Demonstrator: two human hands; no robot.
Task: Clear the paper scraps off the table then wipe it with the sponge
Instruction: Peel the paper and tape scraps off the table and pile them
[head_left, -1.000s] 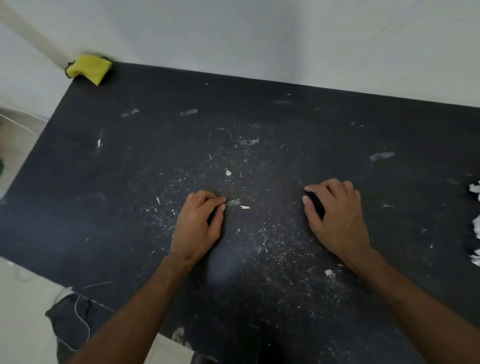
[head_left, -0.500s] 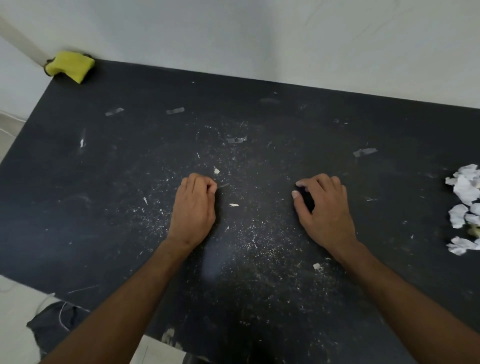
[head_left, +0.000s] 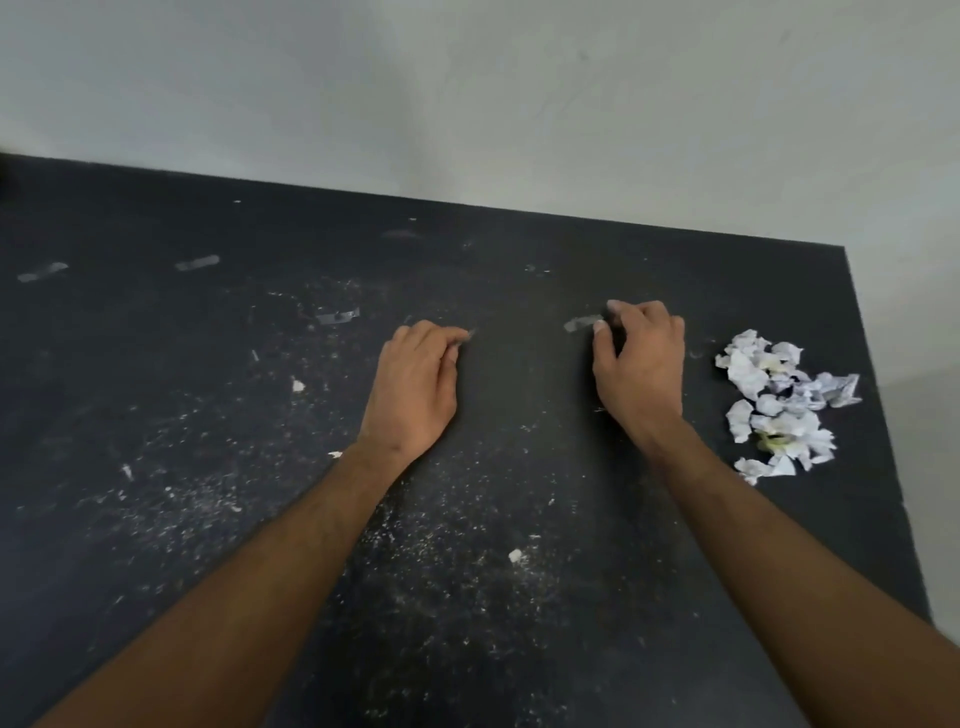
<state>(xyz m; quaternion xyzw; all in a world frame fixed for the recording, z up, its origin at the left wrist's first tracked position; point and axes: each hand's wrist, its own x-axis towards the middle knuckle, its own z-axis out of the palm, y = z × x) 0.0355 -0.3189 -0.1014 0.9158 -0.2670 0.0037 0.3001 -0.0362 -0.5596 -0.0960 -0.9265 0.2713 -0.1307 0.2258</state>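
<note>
Head view: my left hand (head_left: 415, 387), centre frame, has curled fingers pinching a small scrap at the fingertips. My right hand (head_left: 641, 364) is curled over the table (head_left: 156, 415); I cannot tell whether it holds anything. The paper scraps (head_left: 779, 400) lie heaped at right: light, soft, crumpled. Pinch loose flakes (head_left: 297, 385) by their edges. No sponge is in the frame.
</note>
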